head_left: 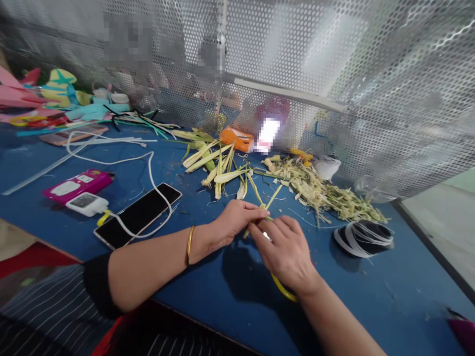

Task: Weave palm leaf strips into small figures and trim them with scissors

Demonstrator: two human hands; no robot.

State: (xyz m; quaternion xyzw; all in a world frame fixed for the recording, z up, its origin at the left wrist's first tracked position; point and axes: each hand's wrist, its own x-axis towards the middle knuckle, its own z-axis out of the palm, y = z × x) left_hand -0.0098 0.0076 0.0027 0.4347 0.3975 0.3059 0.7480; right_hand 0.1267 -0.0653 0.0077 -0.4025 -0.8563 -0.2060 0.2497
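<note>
My left hand [235, 221] and my right hand [285, 247] meet over the middle of the blue table. Both are closed in a pinch around a pale yellow-green plant strip [273, 197], whose ends stick up in a V beyond the fingers. A short end also pokes out below my left fingertips. Under my right hand a curved yellow loop [284, 289] shows; the hand hides the rest of it. Just beyond my hands lie long pale husk-like leaves [217, 165]. A heap of shredded plant scraps [326, 193] lies to the right of them.
A spool of white string [363, 240] stands at the right. On the left are a black-screened phone [139, 215], a magenta device [77, 185] and a white cable [150, 168]. An orange packet [237, 139] and a lit screen [267, 134] stand against the perforated metal screen [282, 44].
</note>
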